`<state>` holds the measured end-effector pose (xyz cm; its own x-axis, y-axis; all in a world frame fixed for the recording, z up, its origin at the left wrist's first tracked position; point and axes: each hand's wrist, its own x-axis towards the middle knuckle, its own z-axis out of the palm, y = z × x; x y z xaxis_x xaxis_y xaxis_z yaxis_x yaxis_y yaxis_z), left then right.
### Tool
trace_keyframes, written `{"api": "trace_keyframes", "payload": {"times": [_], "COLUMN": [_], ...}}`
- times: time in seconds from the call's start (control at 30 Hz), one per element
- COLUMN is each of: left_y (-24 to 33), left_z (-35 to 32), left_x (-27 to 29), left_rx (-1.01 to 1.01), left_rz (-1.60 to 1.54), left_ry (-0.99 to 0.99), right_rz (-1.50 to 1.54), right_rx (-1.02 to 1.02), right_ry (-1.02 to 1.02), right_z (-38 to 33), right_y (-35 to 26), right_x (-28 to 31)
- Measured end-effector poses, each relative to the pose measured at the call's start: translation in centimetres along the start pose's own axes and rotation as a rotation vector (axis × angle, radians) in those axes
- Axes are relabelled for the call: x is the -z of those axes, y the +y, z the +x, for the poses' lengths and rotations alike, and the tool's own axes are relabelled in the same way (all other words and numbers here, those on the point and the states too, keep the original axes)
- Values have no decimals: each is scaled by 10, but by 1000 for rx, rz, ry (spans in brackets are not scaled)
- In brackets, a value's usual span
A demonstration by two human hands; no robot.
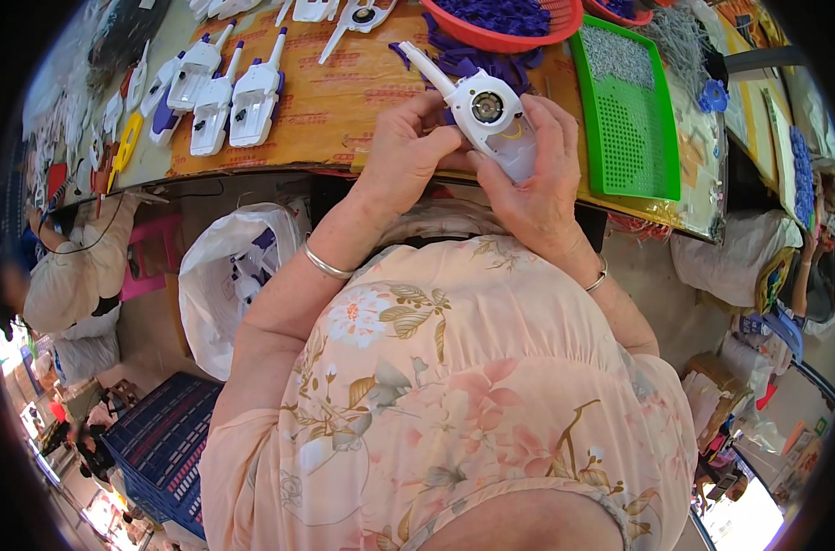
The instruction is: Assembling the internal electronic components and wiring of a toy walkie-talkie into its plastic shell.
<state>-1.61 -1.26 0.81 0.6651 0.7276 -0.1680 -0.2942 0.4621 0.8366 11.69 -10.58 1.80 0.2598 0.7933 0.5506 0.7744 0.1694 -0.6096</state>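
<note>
Between both hands I hold a white plastic toy walkie-talkie half [477, 103] above the table's near edge. Its antenna points up and left. A round dark speaker with a metallic centre sits in it, and a bit of yellow wire shows below. My left hand [408, 142] is closed on its left side, thumb pressed toward it. My right hand [539, 174] grips the right side and lower end, its thumb near the bottom. Purple plastic pieces [519, 69] lie just behind it. Several white and purple toy walkie-talkies [257, 101] lie to the left.
A green tray [631, 174] with small silvery parts stands to the right. Behind is a red basket [500, 39] of purple pieces. Yellow-handled pliers [125, 147] lie far left. A white sack [206, 285] and blue crate [165, 441] stand on the floor; another person [78, 266] sits left.
</note>
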Motion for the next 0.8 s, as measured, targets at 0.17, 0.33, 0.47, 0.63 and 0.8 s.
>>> {"api": "trace_keyframes", "payload": {"times": [0.17, 0.33, 0.47, 0.63, 0.8], "left_y": [-1, 1, 2, 1, 3], "left_z": [0, -1, -2, -3, -5], "left_x": [-1, -4, -3, -1, -8], "left_rx": [9, -3, 1, -12, -29], "left_rz": [20, 14, -34, -24, 33], "left_ry": [28, -4, -28, -56, 20], "right_rz": [-16, -18, -8, -9, 17], "right_rx": [-5, -11, -16, -12, -30], "right_ry": [24, 43, 27, 16, -16], "right_z": [0, 0, 0, 0, -3], "right_y": [0, 3, 4, 5, 7], "right_x": [1, -2, -2, -3, -3]}}
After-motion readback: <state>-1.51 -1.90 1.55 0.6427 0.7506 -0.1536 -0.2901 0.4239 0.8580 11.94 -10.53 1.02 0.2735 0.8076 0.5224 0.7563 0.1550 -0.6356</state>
